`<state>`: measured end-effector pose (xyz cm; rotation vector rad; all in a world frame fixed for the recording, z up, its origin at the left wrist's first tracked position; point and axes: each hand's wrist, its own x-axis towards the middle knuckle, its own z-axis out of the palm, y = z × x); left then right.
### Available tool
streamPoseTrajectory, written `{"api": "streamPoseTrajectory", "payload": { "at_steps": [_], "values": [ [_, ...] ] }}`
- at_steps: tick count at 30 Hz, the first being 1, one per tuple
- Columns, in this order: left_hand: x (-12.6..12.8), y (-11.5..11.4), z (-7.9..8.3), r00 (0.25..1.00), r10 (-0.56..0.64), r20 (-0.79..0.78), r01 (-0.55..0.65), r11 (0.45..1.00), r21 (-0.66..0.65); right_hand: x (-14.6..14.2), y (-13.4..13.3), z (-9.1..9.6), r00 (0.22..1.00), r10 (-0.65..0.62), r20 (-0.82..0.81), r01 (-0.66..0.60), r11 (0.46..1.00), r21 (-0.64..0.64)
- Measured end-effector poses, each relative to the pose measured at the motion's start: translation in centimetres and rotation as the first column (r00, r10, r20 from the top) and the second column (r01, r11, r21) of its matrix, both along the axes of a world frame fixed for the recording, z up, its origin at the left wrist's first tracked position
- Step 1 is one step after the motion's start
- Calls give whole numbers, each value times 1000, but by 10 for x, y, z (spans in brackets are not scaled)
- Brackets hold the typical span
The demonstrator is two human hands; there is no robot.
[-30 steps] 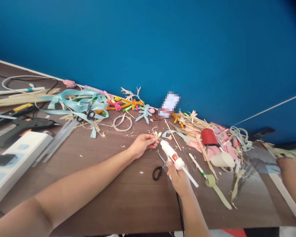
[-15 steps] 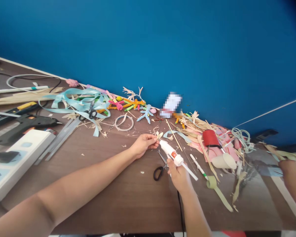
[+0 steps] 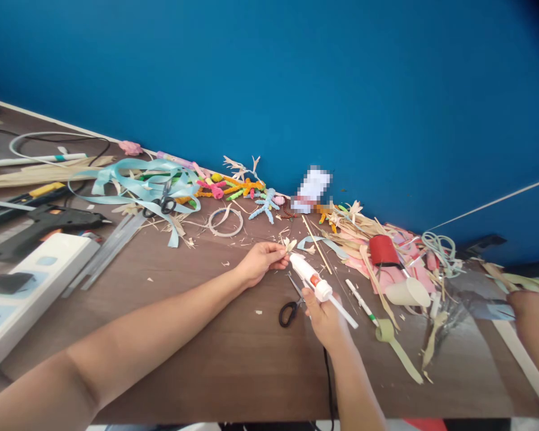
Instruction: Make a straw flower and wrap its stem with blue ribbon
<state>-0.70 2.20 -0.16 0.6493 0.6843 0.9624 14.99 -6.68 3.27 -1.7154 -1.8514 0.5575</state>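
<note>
My left hand [image 3: 264, 263] pinches a small pale flower [image 3: 288, 246] that looks made of dried husk strips. Closed around the handle of a white hot glue gun [image 3: 306, 273] is my right hand [image 3: 327, 314]. A clear glue stick [image 3: 345, 313] sticks out of the gun's rear, and its nozzle points at the flower, at or very near its base. I cannot tell whether they touch. Black-handled scissors [image 3: 289, 313] lie on the table just left of my right hand, partly under the gun. The gun's black cord [image 3: 329, 383] runs down over the front edge.
At left are a power strip [image 3: 31, 281], a dark glue gun [image 3: 49, 224], clear glue sticks [image 3: 108, 254] and blue ribbon [image 3: 117, 173]. Husk strips, a red ribbon roll [image 3: 383, 250] and a green ribbon roll [image 3: 386, 331] lie right. Another person's hand [image 3: 530, 305] is at far right.
Both hands keep almost the same place, with the glue gun still at the flower. The view has shifted very slightly.
</note>
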Motion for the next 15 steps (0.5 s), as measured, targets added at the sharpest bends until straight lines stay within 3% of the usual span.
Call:
{"api": "streamPoseTrajectory", "payload": {
  "at_steps": [3,7,11,15],
  "values": [
    [0,0,0,1000,10,-4,-11,1000,-17,4,-1,-1,997,-59,-49,62,996,57],
    [-1,1,0,1000,-9,5,9,1000,-25,-4,3,3,940,-193,-283,242,959,147],
    [-2,1,0,999,-25,22,24,1000,12,-25,20,4,843,-208,-497,270,961,56],
    [-2,0,-1,999,-47,12,46,998,52,-40,35,-6,827,-202,-524,247,969,16]
  ]
}}
